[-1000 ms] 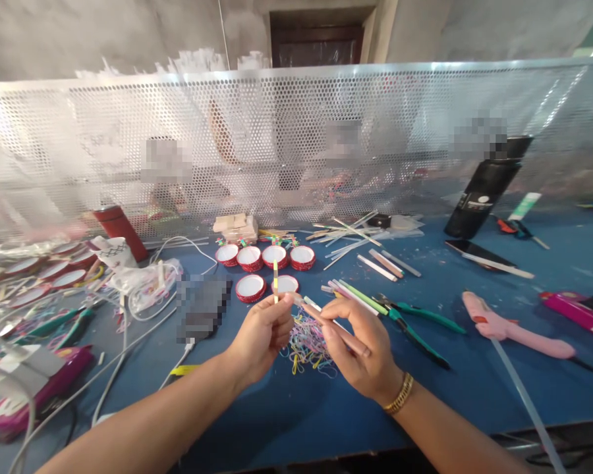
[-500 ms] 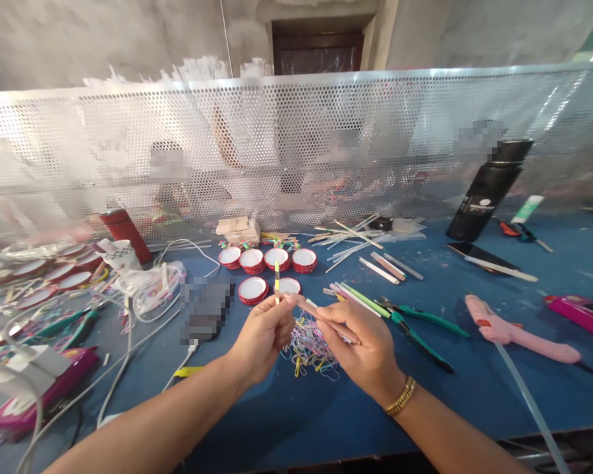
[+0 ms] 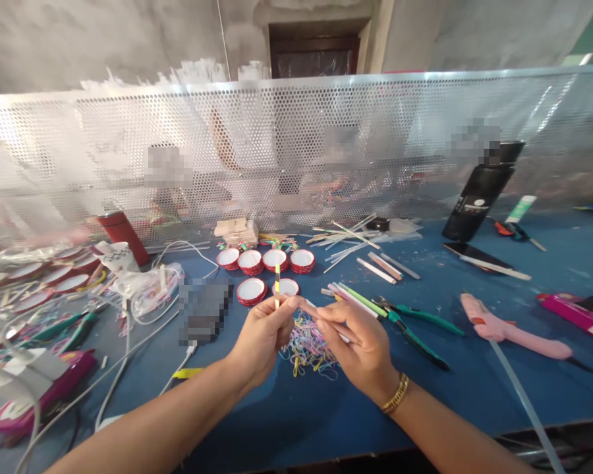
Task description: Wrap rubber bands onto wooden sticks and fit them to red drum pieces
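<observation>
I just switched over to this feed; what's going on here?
A person's left hand pinches a slim yellow-tipped stick upright, while the right hand holds a brownish stick slanting toward the left fingertips; whether its end touches them is hard to tell. A tangle of coloured cords lies below the hands, with red-rimmed discs beyond. Green-handled pliers and a pink glue gun lie to the right.

there are six red-rimmed rounds [image 3: 252,290] mid-table, two bottles [image 3: 478,203], one glue gun [image 3: 494,324], one yellow-banded stick [image 3: 277,282].
</observation>
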Tool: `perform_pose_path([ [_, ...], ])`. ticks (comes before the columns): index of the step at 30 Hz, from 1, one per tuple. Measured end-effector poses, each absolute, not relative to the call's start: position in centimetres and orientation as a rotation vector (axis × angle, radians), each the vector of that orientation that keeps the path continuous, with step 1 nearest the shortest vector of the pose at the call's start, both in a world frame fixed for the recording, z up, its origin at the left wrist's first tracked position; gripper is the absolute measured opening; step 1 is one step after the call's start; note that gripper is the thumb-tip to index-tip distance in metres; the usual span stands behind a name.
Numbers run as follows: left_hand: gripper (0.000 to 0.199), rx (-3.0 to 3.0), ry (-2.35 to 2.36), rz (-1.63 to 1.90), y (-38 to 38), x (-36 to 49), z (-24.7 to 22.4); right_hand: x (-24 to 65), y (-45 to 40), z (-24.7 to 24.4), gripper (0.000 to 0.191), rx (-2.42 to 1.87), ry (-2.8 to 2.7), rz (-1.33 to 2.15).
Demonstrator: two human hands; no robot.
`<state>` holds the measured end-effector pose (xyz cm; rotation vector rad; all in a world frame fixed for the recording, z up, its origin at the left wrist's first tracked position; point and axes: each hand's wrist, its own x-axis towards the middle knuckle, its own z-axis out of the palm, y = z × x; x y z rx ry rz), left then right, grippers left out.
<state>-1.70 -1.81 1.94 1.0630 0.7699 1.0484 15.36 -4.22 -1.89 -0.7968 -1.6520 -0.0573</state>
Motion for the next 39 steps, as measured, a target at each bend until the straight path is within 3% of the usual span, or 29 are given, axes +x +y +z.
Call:
perform_pose_path([
  [33,0.039,1.065,0.817,1.142,-1.8,-1.5,1.3,15.7,-4.7,-2.2,0.011,-0.792,-1.632,0.099],
  [39,0.051,1.155,0.843,1.114,-0.6,-1.5,1.6,16.2,-4.4,-1.7,0.004,-0.901,-1.605,0.194],
])
